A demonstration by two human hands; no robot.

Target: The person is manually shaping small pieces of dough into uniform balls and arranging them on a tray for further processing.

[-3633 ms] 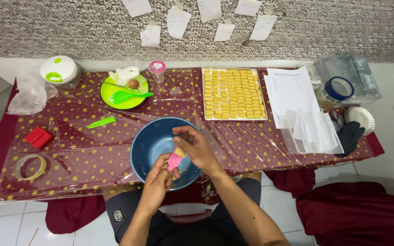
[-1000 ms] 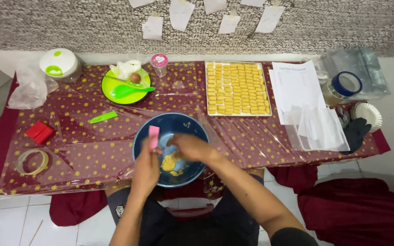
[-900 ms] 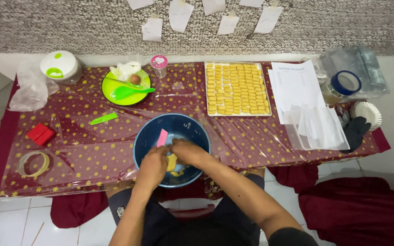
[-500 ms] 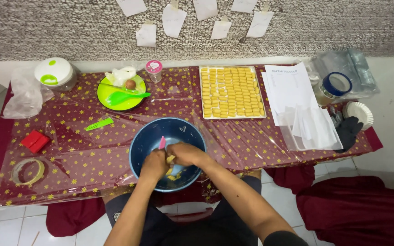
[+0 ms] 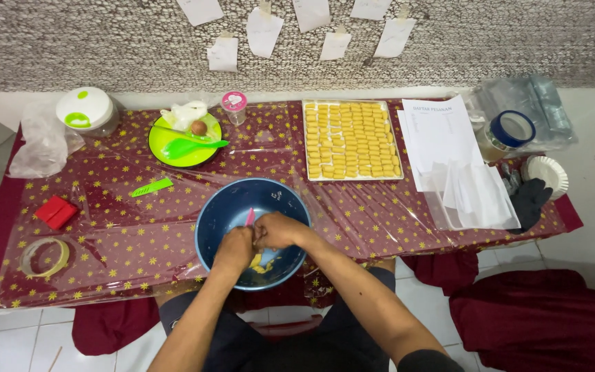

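Left hand [image 5: 234,246]: closed on the pink tool [image 5: 250,217], now lower in the blue bowl [image 5: 208,220].
Right hand [image 5: 277,231]: pinching yellow dough [image 5: 262,262], pressed against the left.

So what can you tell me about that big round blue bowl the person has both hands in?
The big round blue bowl looks like smooth plastic, deep, with a paler rim. It stands upright at the near edge of the table, on the clear sheet over the star-patterned maroon cloth. Bits of yellow dough lie at its bottom. The left hand and right hand meet inside it around a small pink tool.
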